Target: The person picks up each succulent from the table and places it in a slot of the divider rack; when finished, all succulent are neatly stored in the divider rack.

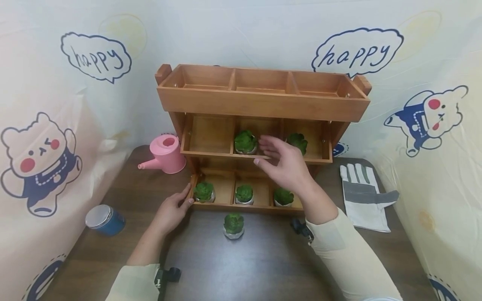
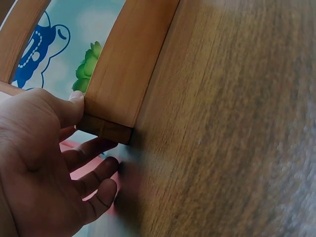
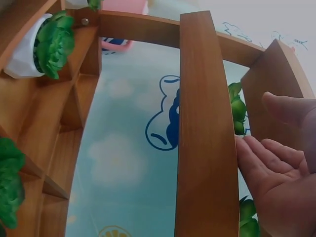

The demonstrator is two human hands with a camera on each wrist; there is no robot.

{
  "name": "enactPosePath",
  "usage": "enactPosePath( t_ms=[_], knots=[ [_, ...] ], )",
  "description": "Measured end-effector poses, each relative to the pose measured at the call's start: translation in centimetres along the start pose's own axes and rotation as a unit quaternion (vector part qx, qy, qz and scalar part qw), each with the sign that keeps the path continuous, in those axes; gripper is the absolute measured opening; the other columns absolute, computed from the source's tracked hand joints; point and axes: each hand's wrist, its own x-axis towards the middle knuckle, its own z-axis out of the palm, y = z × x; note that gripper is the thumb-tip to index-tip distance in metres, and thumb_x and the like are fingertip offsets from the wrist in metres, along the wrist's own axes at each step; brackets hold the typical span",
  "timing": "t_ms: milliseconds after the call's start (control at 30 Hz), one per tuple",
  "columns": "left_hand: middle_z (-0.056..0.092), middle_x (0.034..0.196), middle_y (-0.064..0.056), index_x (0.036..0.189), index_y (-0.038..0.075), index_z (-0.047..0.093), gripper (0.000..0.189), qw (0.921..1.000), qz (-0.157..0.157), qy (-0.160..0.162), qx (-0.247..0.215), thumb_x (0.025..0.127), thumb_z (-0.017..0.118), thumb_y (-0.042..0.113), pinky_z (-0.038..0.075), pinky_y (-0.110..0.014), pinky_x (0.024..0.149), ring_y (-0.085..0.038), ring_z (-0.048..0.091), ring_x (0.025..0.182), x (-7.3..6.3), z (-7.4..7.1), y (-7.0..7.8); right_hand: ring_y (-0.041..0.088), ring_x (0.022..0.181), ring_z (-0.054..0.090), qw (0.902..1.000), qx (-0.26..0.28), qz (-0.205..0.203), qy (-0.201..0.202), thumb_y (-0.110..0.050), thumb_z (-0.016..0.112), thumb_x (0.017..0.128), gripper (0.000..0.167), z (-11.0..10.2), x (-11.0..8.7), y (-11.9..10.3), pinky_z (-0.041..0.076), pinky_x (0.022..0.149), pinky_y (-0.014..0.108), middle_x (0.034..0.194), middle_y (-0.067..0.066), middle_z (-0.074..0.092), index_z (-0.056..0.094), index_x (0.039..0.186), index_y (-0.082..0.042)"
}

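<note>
A three-tier wooden plant shelf (image 1: pixel 263 102) stands on the table. My left hand (image 1: pixel 174 211) grips the bottom tier's left front corner; in the left wrist view the thumb lies on the front board (image 2: pixel 126 69) and a finger curls at its end. My right hand (image 1: pixel 284 163) reaches over the middle tier with fingers extended, just right of a potted succulent (image 1: pixel 245 142) in the centre compartment. Another succulent (image 1: pixel 297 143) sits in the right compartment, partly behind that hand. The bottom tier holds succulents at left (image 1: pixel 203 191), centre (image 1: pixel 244 194) and right (image 1: pixel 283 196).
One more potted succulent (image 1: pixel 233 225) stands on the table before the shelf. A pink watering can (image 1: pixel 167 154) is left of the shelf, with a blue tin (image 1: pixel 106 220) nearer. White and grey gloves (image 1: pixel 364 196) lie at right. Printed cloth hangs behind.
</note>
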Motion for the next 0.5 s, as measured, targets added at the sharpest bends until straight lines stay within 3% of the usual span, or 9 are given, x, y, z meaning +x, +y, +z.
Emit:
enactPosePath(
  t_ms=[333, 500],
  knots=[
    [0.043, 0.158, -0.024, 0.165, 0.034, 0.025, 0.067, 0.9999, -0.007, -0.007, -0.001, 0.106, 0.053, 0.051, 0.032, -0.072, 0.111, -0.049, 0.039, 0.145, 0.1, 0.0, 0.1, 0.015, 0.107, 0.072, 0.9982, 0.027, -0.020, 0.049, -0.015, 0.081, 0.092, 0.049, 0.1, -1.5, 0.2, 0.057, 0.097, 0.032, 0.124, 0.009, 0.072, 0.063, 0.137, -0.007],
    [0.044, 0.158, -0.024, 0.164, 0.034, 0.026, 0.067, 0.9999, -0.007, -0.007, -0.003, 0.106, 0.054, 0.051, 0.033, -0.072, 0.111, -0.049, 0.040, 0.144, 0.1, 0.0, 0.1, 0.017, 0.105, 0.073, 0.9975, 0.034, -0.025, 0.057, -0.015, 0.081, 0.092, 0.047, 0.1, -2.3, 0.1, 0.058, 0.095, 0.033, 0.122, 0.006, 0.073, 0.065, 0.135, -0.008]
  ],
)
